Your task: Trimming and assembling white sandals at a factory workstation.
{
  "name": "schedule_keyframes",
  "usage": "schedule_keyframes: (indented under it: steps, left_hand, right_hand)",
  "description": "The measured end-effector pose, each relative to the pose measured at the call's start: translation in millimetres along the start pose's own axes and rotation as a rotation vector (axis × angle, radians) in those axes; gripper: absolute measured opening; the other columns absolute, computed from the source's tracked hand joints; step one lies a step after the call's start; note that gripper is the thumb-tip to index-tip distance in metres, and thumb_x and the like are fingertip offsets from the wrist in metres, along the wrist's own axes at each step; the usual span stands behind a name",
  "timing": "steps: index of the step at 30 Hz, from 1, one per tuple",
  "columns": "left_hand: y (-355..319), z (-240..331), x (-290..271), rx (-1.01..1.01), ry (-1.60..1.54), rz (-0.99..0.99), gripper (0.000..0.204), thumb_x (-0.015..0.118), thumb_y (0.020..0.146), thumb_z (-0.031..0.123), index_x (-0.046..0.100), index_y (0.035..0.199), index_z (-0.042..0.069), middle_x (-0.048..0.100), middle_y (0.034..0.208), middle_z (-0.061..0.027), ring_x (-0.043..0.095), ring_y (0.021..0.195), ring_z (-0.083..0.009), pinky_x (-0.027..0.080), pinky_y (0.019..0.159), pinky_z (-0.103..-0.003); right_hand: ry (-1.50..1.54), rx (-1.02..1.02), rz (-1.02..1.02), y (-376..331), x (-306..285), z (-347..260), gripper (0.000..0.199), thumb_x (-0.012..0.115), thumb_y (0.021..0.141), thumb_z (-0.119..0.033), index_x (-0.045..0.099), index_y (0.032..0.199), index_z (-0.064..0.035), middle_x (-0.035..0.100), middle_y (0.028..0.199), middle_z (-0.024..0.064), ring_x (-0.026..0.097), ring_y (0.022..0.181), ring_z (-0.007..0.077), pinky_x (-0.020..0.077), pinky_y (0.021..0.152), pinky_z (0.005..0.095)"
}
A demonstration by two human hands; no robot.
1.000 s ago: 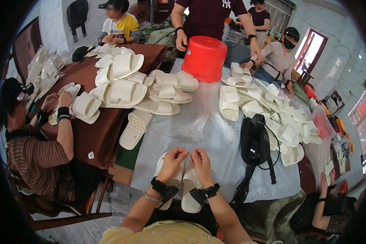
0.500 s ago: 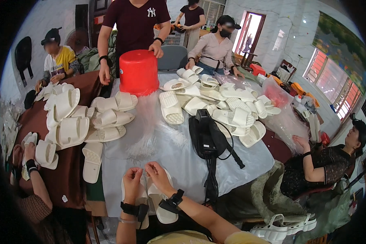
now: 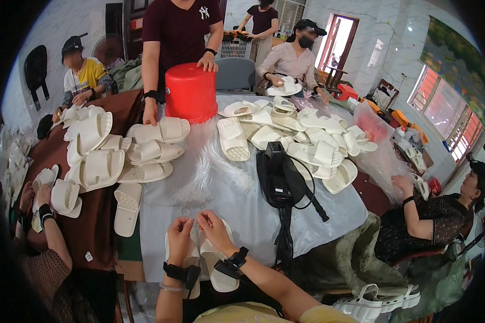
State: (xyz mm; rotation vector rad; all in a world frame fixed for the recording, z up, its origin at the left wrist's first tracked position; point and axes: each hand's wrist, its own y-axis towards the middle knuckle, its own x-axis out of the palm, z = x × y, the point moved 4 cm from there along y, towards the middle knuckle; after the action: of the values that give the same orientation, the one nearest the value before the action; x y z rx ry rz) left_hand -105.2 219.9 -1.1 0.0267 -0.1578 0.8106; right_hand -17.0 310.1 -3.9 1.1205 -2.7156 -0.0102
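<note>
White slippers [image 3: 210,264], a pair lying side by side on the worktop [image 3: 226,204], sit under both hands. The left hand [image 3: 179,232] and right hand [image 3: 214,230] curl their fingers over the straps, gripping lightly. They look light, soft and bendable; the strap seems the best hold. Since half a second ago the view has swung slightly; the hands stay put.

The worktop [image 3: 237,204], under a grey sheet, carries an upturned red bucket [image 3: 191,92], heaps of white slippers [image 3: 285,134], a black bag [image 3: 277,175], and seemingly clear plastic film [image 3: 199,172].
</note>
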Motion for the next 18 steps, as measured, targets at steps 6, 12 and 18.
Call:
schedule_keyframes:
  steps: [6,12,18]
  left_hand:
    - [3.3,-1.4,2.8,0.043,-0.037,-0.027,0.011,0.059,0.083,0.013,0.058,0.085,0.003,0.054,0.072,0.0048,0.041,0.06,-0.002,0.032,0.052,-0.017]
    - [5.6,-4.6,1.3,0.041,-0.022,-0.037,0.011,0.059,0.083,0.014,0.058,0.084,0.003,0.054,0.072,0.0047,0.042,0.061,-0.0022,0.033,0.052,-0.017]
    - [3.3,1.4,3.6,0.045,0.069,-0.012,0.011,0.058,0.084,0.016,0.057,0.083,0.005,0.049,0.069,0.0067,0.038,0.058,-0.0022,0.029,0.05,-0.018]
  right_hand:
    - [0.0,-0.011,0.017,3.6,-2.5,6.0,0.021,0.051,0.088,-0.018,0.052,0.097,0.0007,0.052,0.08,0.0014,0.05,0.07,0.0077,0.0427,0.065,0.0201]
    - [0.094,-0.005,0.038,0.8,0.7,-4.3,0.022,0.05,0.088,-0.021,0.052,0.097,-0.0005,0.052,0.079,0.0008,0.049,0.07,0.0084,0.0424,0.066,0.021]
    - [0.092,0.0,0.026,2.6,-2.0,-2.5,0.023,0.05,0.089,-0.023,0.05,0.097,-0.0013,0.05,0.081,0.0003,0.047,0.072,0.007,0.0427,0.066,0.0219]
